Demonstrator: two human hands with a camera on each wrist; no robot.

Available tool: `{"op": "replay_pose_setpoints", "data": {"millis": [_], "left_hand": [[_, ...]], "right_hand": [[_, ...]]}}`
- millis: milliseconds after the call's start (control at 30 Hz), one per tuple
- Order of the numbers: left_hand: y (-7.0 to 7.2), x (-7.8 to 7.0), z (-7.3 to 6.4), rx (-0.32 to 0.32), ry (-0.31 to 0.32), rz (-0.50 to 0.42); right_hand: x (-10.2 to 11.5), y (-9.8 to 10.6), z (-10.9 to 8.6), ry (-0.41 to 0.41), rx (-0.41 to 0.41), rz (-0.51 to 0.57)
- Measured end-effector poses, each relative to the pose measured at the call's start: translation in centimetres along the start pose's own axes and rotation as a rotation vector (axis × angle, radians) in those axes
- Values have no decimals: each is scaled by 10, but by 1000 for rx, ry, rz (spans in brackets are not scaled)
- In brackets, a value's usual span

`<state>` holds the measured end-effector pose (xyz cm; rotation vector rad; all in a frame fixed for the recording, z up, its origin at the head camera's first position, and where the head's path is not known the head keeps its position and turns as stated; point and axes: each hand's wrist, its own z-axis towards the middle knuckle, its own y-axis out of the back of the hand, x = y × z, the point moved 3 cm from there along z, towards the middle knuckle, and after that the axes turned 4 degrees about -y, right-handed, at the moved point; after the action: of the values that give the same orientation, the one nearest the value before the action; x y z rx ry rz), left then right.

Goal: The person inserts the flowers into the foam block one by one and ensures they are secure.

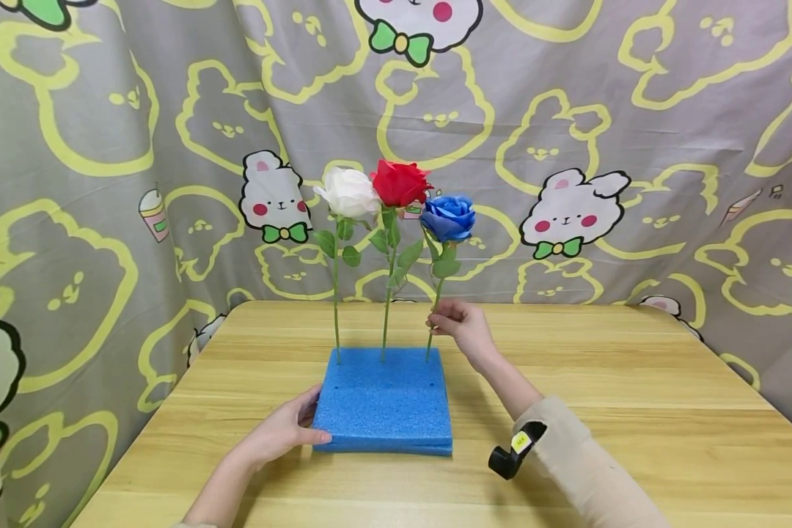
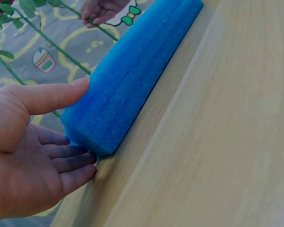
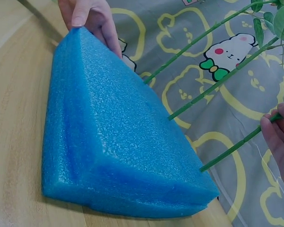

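Note:
A blue foam block (image 1: 383, 411) lies on the table with three artificial roses upright in its far part: a white rose (image 1: 348, 192) at left, a red rose (image 1: 400, 183) in the middle and a blue rose (image 1: 449, 218) at right. My right hand (image 1: 465, 330) pinches the blue rose's green stem (image 3: 234, 147) between thumb and fingers, a little above the foam. My left hand (image 1: 287, 429) holds the block's near left corner, thumb (image 2: 61, 97) on one face and fingers along the side. The stem ends are hidden inside the foam.
Two small dark holes show in the block's top, one being the right hole (image 1: 432, 384). Beneath lies a wooden table (image 1: 620, 381). A grey patterned curtain (image 1: 567, 66) hangs behind it. A black wrist camera (image 1: 511, 456) sits on my right sleeve.

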<state>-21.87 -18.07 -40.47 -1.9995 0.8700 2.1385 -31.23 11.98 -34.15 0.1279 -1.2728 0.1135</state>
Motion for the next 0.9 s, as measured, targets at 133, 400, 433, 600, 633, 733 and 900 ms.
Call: {"op": "replay_pose_setpoints", "data": {"millis": [133, 400, 433, 600, 633, 733, 900], "left_hand": [[0, 0, 0, 3, -2, -6], [0, -1, 0, 3, -1, -2], [0, -1, 0, 3, -1, -2], [0, -1, 0, 5, -4, -6], [0, -1, 0, 6, -3, -7], [0, -1, 0, 3, 2, -2], [0, -1, 0, 2, 1, 4]], "right_hand": [[0, 0, 0, 7, 2, -10], [0, -2, 0, 18, 15, -52], [0, -2, 0, 15, 15, -57], [0, -3, 0, -5, 21, -74], [-1, -3, 0, -9, 25, -79], [-2, -3, 0, -13, 36, -102], [-5, -1, 1, -15, 39, -121]]}}
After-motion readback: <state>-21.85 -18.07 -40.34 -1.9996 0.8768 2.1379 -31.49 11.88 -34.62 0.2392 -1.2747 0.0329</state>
